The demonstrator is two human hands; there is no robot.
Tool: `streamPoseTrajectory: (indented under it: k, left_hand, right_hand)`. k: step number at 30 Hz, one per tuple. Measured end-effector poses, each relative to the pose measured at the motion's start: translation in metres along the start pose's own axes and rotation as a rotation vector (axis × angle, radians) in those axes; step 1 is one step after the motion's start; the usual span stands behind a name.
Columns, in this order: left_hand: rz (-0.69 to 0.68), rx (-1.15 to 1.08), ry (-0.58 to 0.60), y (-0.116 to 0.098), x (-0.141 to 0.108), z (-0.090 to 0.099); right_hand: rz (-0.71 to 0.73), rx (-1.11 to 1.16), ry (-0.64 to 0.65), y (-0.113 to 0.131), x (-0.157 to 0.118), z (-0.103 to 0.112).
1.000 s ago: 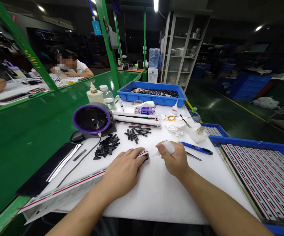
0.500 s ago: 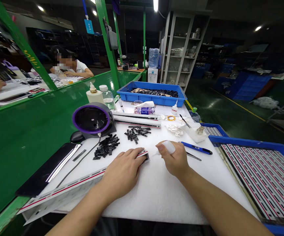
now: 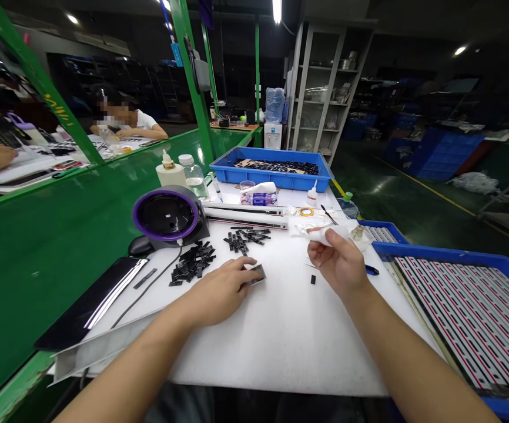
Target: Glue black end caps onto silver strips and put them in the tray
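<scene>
My left hand (image 3: 221, 292) grips the far end of a long pale channel strip (image 3: 104, 339), thumb and fingers around it. The strip runs under my left forearm toward the lower left, its hollow side showing. My right hand (image 3: 345, 264) is closed around a white squeeze bottle (image 3: 331, 235), raised to the right of the strip and apart from it. A small black piece (image 3: 313, 279) lies on the white table between my hands. Loose black pieces lie in two heaps, a left heap (image 3: 191, 262) and a right heap (image 3: 243, 238), beyond my left hand.
A round purple-rimmed device (image 3: 166, 214) stands at the left behind a dark glossy panel (image 3: 82, 311). Two finished-looking strips (image 3: 245, 217) lie farther back. A blue bin (image 3: 272, 181) sits at the far end. On the right, a blue tray (image 3: 439, 251) holds rows of strips.
The strip has turned over, from its red-lined face to its hollow side. My right hand moved right and up with the bottle, tilting it. The small black piece now shows on the table.
</scene>
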State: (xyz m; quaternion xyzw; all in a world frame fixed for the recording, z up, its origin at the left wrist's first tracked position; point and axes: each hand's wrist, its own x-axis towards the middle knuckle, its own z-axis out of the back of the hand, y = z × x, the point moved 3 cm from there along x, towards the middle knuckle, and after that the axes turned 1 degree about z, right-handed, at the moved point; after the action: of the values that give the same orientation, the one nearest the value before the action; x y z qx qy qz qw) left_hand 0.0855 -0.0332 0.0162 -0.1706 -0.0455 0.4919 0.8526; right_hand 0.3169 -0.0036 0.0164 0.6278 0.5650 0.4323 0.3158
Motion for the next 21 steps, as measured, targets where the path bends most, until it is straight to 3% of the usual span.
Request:
streamPoseTrajectory:
  k: [4, 8, 12, 16, 21]
  left_hand:
    - [-0.02, -0.068, 0.065, 0.006, 0.005, 0.005]
    - [-0.016, 0.041, 0.004, -0.005, -0.002, -0.002]
    - [-0.005, 0.253, -0.153, -0.021, -0.013, -0.017]
    - [0.003, 0.375, -0.184, -0.026, -0.017, -0.028]
    - [0.008, 0.401, -0.188, -0.024, -0.015, -0.029]
  right_hand:
    - [-0.112, 0.125, 0.05, -0.002, 0.011, 0.008]
    - [-0.09, 0.075, -0.01, -0.011, 0.021, 0.013]
    - [0.025, -0.407, -0.06, -0.019, 0.029, 0.016]
    - [0.167, -0.953, 0.016, -0.025, 0.029, 0.009]
    - [0.154, -1.256, 0.127, -0.038, 0.026, -0.001]
